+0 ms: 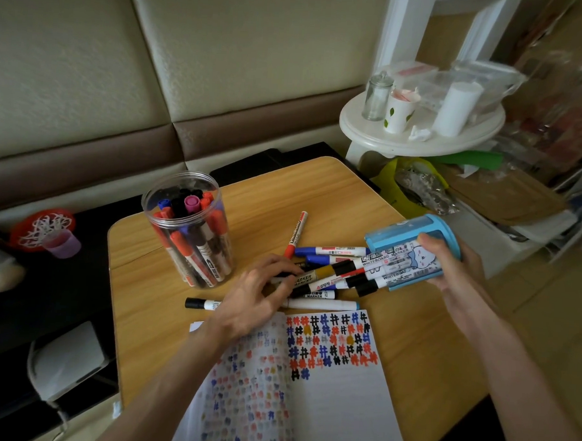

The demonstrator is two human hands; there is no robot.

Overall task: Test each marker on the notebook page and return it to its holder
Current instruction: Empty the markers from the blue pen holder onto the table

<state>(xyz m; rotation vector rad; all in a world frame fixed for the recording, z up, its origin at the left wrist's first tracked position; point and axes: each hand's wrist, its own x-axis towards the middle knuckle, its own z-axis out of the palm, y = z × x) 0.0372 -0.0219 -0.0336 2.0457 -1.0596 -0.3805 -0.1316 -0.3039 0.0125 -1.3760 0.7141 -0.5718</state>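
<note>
The right hand (447, 265) gripped the blue holder (412, 230), tipped sideways over the wooden table (267, 199), with markers (344, 272) spilling from its mouth into a heap just beyond the open notebook (335, 405); the left hand (256, 294) laid bent fingers on that heap, any pinch impossible to tell

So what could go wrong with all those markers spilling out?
The blue holder lies tipped sideways in the right hand, so it might dump everything at once. The loose markers under the left hand could roll off the table. A careless sweep might also knock the clear jar nearby.
</note>
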